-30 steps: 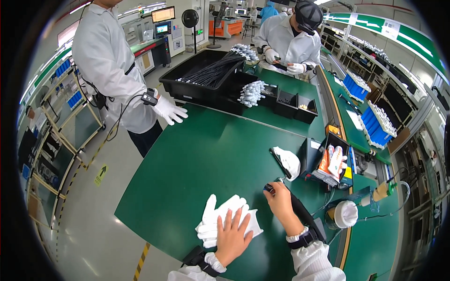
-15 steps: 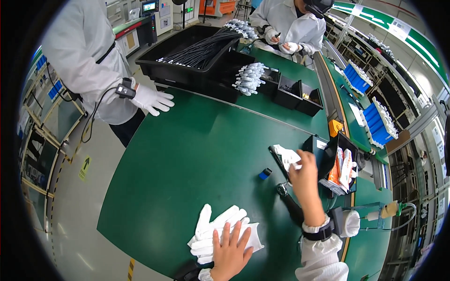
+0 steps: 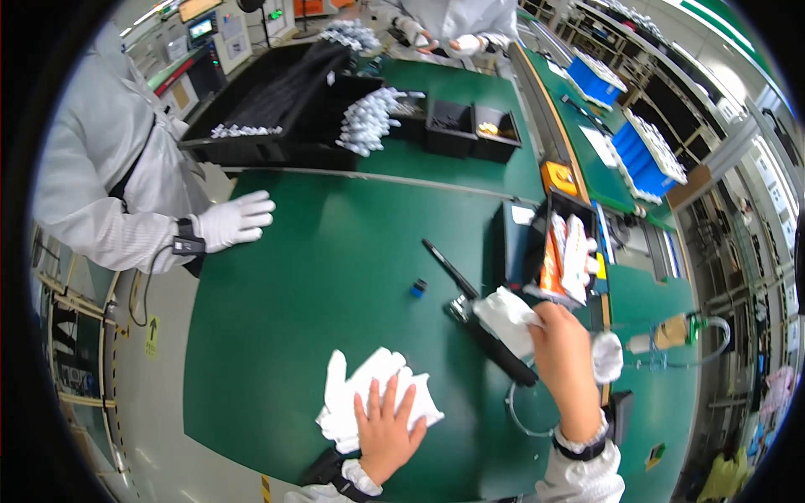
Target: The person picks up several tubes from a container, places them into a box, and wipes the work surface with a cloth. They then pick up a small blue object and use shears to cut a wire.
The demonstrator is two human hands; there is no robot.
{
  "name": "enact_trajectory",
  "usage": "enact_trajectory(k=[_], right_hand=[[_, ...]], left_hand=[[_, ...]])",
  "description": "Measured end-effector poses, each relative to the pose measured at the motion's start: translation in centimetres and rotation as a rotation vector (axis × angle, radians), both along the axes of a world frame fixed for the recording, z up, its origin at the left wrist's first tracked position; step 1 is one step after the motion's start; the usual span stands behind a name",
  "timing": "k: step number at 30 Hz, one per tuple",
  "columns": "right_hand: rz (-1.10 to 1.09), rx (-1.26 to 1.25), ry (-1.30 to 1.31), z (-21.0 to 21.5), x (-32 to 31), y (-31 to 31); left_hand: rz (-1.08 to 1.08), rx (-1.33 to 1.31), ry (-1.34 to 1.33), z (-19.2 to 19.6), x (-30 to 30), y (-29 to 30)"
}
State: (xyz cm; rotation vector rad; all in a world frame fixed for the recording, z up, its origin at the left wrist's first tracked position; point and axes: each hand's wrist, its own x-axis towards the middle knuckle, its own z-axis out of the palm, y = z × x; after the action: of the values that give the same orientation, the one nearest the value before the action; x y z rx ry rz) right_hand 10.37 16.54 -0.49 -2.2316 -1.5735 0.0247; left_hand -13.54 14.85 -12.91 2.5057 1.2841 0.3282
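My left hand (image 3: 388, 427) lies flat with fingers spread on a pile of white gloves (image 3: 345, 392) at the table's near edge. Pinched in my right hand (image 3: 563, 352) is a crumpled white cloth (image 3: 506, 317), its exact kind unclear. It hangs over a black hand tool (image 3: 498, 352) with a silver part, partly covering it. A thin black stick-like piece (image 3: 450, 267) extends beyond that tool. Farther left on the green table is a small blue and black block (image 3: 418, 288).
Right of centre stands a black bin (image 3: 537, 251) holding orange and white packets (image 3: 563, 256). At the far left a co-worker's gloved hand (image 3: 237, 221) rests on the table. Black trays (image 3: 243, 151) with grey-tipped cables and small parts boxes (image 3: 495, 149) line the back. Another person works beyond.
My right hand has drawn the white cloth nearer to me, uncovering the thin black piece. My left hand stays on the gloves. The view has shifted, so the bins appear farther left.
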Motion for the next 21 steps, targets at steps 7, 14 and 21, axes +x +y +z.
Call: enact_trajectory(k=[7,14,21], right_hand=[[-0.482,0.190,0.374,4.3,0.9,-16.3],[-0.415,0.396,0.289,2.1,5.7,-21.2],[-0.392,0.436,0.194,1.6,6.0,-26.0]], left_hand=[[0.009,0.058,-0.051,0.5,0.2,0.1],[0.005,0.170,-0.028,-0.8,-0.1,-0.6],[0.012,0.201,0.030,-1.5,0.1,-1.2]])
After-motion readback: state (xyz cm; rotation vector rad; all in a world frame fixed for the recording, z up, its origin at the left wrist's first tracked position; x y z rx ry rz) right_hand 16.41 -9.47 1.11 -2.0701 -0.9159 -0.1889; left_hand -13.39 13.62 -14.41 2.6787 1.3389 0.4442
